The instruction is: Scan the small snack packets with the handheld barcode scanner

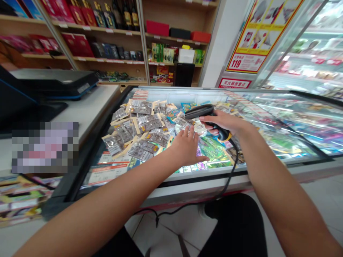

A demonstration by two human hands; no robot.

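Observation:
My right hand is closed around the handle of a black barcode scanner with yellow trim, held over the glass-topped display case. A black cable runs down from the scanner's handle. My left hand is palm down with fingers stretched forward and thumb out to the side. Its fingertips are close to a small silver packet and a round, shiny container under the scanner; whether they touch cannot be told. Many similar packets with tan edges are heaped to the left. Green and blue packages show to the right.
The case's dark frame borders a white counter on the left, where a scale-like device stands. A blurred-out object lies nearer. Stocked shelves line the back. The cable hangs near my knees.

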